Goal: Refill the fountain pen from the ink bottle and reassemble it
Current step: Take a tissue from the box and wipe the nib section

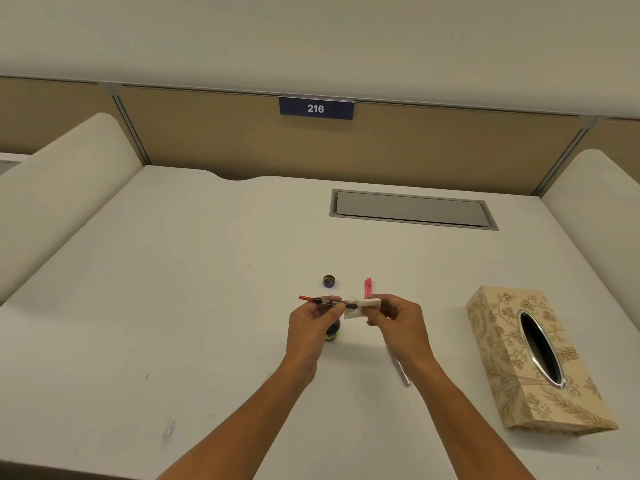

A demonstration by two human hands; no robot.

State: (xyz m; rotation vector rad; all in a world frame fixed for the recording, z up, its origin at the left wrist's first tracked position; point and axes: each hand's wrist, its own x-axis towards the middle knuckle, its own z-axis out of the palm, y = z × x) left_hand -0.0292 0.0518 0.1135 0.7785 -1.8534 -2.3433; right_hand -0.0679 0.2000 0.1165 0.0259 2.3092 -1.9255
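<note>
My left hand [310, 327] pinches the fountain pen's inner section [323, 300], a thin converter with a red end pointing left, held level above the desk. My right hand [398, 320] grips a folded white tissue [360, 304] wrapped around the pen's nib end. The dark ink bottle [333, 330] stands open on the desk just under my left hand, mostly hidden by it. Its round cap [329, 281] lies farther back. A pink pen cap [367, 287] lies behind the tissue. The pale pen barrel [401, 370] lies on the desk beneath my right wrist.
A patterned beige tissue box [533, 362] sits at the right on the white desk [173, 306]. A grey cable hatch [412, 209] is set into the desk at the back. Padded dividers rise at both sides, with a tan partition behind.
</note>
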